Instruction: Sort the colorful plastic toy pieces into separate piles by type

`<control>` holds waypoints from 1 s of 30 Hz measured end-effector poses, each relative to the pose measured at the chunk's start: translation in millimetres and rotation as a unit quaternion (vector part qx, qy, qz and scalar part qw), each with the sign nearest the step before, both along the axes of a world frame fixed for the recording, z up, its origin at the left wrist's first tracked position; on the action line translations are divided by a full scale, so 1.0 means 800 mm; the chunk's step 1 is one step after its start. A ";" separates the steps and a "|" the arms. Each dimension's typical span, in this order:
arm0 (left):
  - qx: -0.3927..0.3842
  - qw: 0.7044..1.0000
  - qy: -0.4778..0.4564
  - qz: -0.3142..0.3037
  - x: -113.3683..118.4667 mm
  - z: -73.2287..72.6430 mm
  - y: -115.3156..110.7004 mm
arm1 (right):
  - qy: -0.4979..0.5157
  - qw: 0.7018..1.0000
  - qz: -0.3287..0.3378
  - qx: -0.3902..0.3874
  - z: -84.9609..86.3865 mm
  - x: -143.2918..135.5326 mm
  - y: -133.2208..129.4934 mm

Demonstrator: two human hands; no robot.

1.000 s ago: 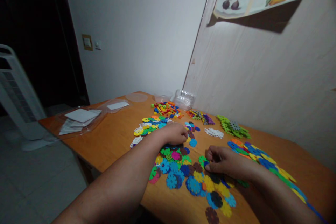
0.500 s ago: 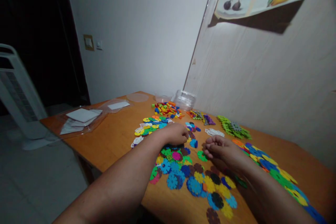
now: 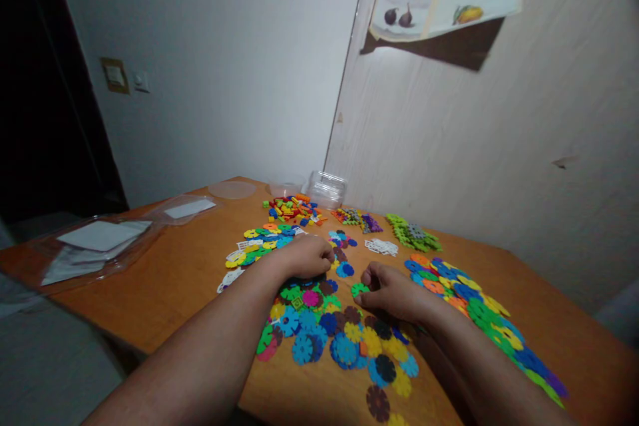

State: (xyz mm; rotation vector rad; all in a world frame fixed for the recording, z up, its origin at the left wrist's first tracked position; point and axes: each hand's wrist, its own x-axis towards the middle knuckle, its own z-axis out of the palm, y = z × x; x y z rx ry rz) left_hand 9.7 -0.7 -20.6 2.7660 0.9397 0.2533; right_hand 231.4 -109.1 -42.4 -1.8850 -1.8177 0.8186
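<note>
My left hand is closed over the far side of the loose pile, fingers curled; what it grips, if anything, is hidden. To its right, my right hand is open, thumb and fingers apart beside a green notched disc on the table. I cannot tell whether they touch it. Just beyond lie blue discs. Nearer me spread loose notched plastic discs: a pink disc, light blue discs, yellow discs and a brown disc.
Overlapping disc rows run along the right, with more rows at left. Small bricks, white pieces and lime-green pieces lie farther back. A clear plastic box and white cards are on the wooden table.
The view has turned right, so the scene sits farther left. My right hand has come closer to the green disc, thumb and fingers parting. My left hand stays closed over the pile.
</note>
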 end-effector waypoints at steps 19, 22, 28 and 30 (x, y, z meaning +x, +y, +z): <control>-0.014 1.000 -0.005 0.014 -0.003 0.004 0.000 | -0.122 0.887 -0.421 0.144 0.035 0.206 -0.026; -0.018 1.000 -0.001 0.016 -0.004 0.003 0.001 | -0.151 0.875 -0.443 0.125 0.037 0.217 -0.030; -0.028 0.999 -0.001 0.014 -0.005 0.006 0.000 | -0.161 0.908 -0.355 0.154 0.045 0.182 -0.025; -0.030 0.999 -0.005 0.016 -0.005 0.006 0.000 | -0.095 0.955 -0.244 0.142 0.047 0.162 -0.026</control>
